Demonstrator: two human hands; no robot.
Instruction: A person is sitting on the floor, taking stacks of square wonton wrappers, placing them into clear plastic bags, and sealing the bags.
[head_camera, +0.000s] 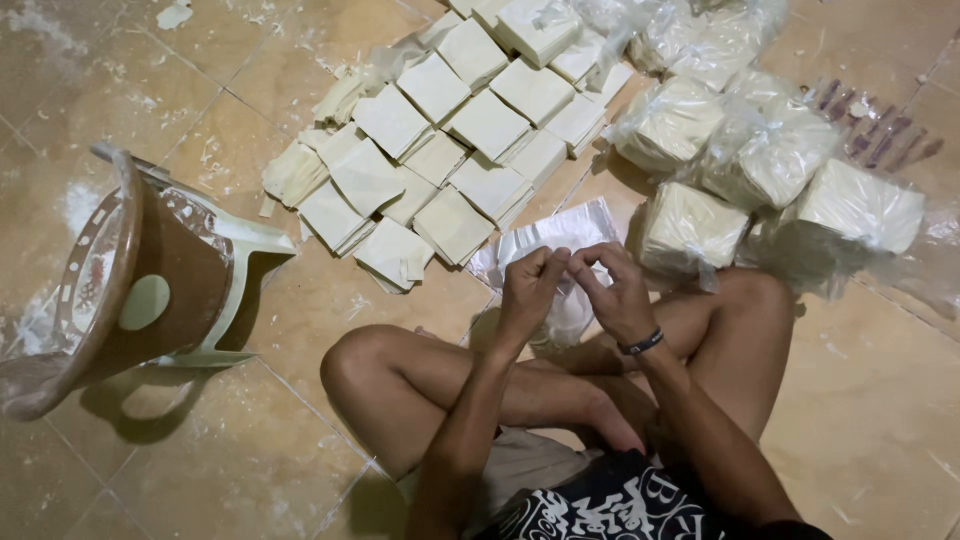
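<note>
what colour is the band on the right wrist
Black, a thin wristband just below the right hand; clearest in the head view.

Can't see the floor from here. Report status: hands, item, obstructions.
Left hand and right hand together, pinching a clear plastic bag. Unbagged square stacks ahead, bagged stacks right. Nothing blocking the hands.

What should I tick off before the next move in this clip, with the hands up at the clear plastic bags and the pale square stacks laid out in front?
1. Both hands in view: ok; left hand and right hand are raised together above the crossed legs.
2. Fingers on a bag: ok; both pinch clear plastic from the flat pile of empty bags.
3. Bag mouth open: cannot tell, hidden by the fingers.
4. Unbagged square stacks present: ok, spread on the tile floor.
5. Filled bags kept apart: ok, heaped to the right.
6. Tipped plastic stool clear of the hands: ok.
</note>
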